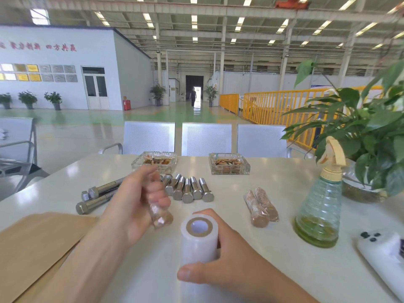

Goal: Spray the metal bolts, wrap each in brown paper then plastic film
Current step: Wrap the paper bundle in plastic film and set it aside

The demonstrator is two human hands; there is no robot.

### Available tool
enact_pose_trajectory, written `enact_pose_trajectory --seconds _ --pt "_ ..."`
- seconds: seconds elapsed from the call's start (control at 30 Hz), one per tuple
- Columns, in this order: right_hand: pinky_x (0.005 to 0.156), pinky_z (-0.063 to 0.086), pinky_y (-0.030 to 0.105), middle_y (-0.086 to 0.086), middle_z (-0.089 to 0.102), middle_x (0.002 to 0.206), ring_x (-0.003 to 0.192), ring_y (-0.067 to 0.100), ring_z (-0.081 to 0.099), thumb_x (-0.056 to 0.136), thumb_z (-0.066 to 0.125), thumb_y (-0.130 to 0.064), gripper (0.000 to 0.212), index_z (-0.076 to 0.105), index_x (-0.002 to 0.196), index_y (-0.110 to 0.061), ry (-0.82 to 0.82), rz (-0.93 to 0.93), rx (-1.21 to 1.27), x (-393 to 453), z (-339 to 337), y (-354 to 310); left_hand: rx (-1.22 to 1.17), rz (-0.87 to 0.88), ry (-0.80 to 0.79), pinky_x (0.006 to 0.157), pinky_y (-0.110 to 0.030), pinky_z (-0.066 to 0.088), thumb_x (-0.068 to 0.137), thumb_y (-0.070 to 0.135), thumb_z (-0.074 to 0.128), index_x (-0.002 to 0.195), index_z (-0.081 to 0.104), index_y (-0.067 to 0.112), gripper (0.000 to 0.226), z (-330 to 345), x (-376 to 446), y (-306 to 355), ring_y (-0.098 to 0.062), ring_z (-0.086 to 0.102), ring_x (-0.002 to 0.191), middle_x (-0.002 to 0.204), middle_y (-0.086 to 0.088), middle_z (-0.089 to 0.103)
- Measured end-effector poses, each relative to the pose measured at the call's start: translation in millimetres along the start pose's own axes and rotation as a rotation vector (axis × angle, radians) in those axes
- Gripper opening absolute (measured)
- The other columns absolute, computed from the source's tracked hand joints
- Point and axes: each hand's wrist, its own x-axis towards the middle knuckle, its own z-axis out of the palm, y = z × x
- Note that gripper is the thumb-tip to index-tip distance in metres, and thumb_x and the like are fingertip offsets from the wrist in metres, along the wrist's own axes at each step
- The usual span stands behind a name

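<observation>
Factory hall: steel roof trusses (196,9) (yellow railings (262,106)).

Two bare forearms enter from the near edge. Left hand (140,202) and right hand (218,254): no gloves, rings, watch or wristband visible. No sleeve shows on either arm. Right thumbnail short, unpainted.
</observation>
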Motion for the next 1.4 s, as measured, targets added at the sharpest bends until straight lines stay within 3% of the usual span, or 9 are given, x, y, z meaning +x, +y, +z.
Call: enact_pose_trajectory --seconds 0.13,0.23,0.4,0.63,0.8,1.0,1.07,1.23,1.4 --pt "0.092 0.055 0.036 -0.001 0.07 0.11 0.105 0.017 0.068 0.079 0.085 -0.023 0.042 0.064 0.114 -0.034 -0.006 0.006 0.149 -0.6 -5.9 -7.5 0.283 -0.117 -0.079 0.064 -0.035 0.053 0.091 -0.005 0.049 0.099 0.055 0.002 0.012 12.2 16.9 0.7 -0.022 0.053 0.064 0.075 -0.011 0.053" --pt "0.085 0.055 0.025 -0.002 0.074 0.11 0.099 0.017 0.068 0.089 0.072 -0.005 0.035 0.069 0.116 -0.027 0.029 -0.062 0.4 0.6 -11.7 -7.8 0.559 -0.176 -0.106 0.055 -0.031 0.057 0.097 -0.007 0.053 0.093 0.064 -0.001 0.014 25.1 31.6 -24.3 -0.021 0.059 0.062 0.075 -0.015 0.062" --pt "0.099 0.056 0.054 0.02 0.074 0.113 0.108 0.037 0.072 0.071 0.086 -0.041 0.056 0.07 0.12 -0.016 0.422 0.102 0.685 7.5 -31.1 7.1 0.824 -0.182 -0.038 0.061 -0.031 0.046 0.089 -0.002 0.063 0.105 0.067 -0.004 0.016 53.5 69.8 -68.4 -0.025 0.056 0.065 0.08 -0.029 0.063" --pt "0.081 0.061 0.043 0.014 0.077 0.106 0.094 0.03 0.076 0.061 0.086 -0.055 0.075 0.07 0.121 -0.011 0.84 0.213 0.836 10.7 -59.8 15.9 1.171 -0.005 0.045 0.081 -0.037 0.058 0.085 0.011 0.067 0.103 0.064 -0.001 0.022 94.9 92.9 -108.7 -0.037 0.072 0.097 0.094 -0.02 0.071" --pt "0.059 0.06 0.038 0.012 0.079 0.099 0.081 0.026 0.076 0.079 0.077 -0.047 0.055 0.068 0.121 -0.012 0.86 0.139 0.828 11.0 -65.9 13.9 1.369 0.063 -0.082 0.108 -0.037 0.046 0.093 0.021 0.063 0.144 0.051 0.015 0.052 98.1 79.2 -102.3 -0.027 0.055 0.13 0.143 -0.009 0.056" --pt "0.059 0.059 0.039 0.012 0.077 0.097 0.074 0.028 0.074 0.079 0.071 -0.05 0.035 0.082 0.097 -0.021 0.697 0.062 0.939 7.6 -67.0 8.4 1.243 -0.02 -0.516 0.089 -0.04 0.058 0.092 0.021 0.071 0.128 0.067 0.024 0.036 73.3 52.3 -85.4 -0.03 0.069 0.108 0.115 0.001 0.075" --pt "0.067 0.057 0.042 0.015 0.072 0.087 0.072 0.027 0.07 0.08 0.072 -0.05 0.047 0.076 0.111 -0.014 0.652 0.079 0.947 7.5 -63.6 6.6 1.261 0.044 -0.572 0.086 -0.037 0.057 0.096 0.015 0.064 0.122 0.07 0.028 0.03 67.8 47.8 -83.8 -0.02 0.069 0.105 0.118 0.008 0.073" --pt "0.071 0.054 0.033 0.01 0.072 0.093 0.079 0.02 0.069 0.074 0.076 -0.053 0.066 0.066 0.126 -0.013 0.605 0.151 0.796 7.6 -57.7 6.1 0.982 0.215 -0.279 0.072 -0.033 0.058 0.104 0.032 0.053 0.099 0.072 0.02 0.023 55.3 33.9 -68.4 -0.014 0.071 0.082 0.098 0.006 0.074" --pt "0.093 0.048 0.04 0.012 0.072 0.109 0.097 0.022 0.067 0.087 0.068 -0.052 0.049 0.073 0.122 -0.018 0.383 0.11 0.631 4.7 -43.9 -1.3 0.887 0.331 -0.353 0.056 -0.026 0.052 0.076 0.073 0.064 0.078 0.06 0.029 0.044 45.0 9.3 -58.7 -0.015 0.067 0.065 0.08 0.005 0.067"
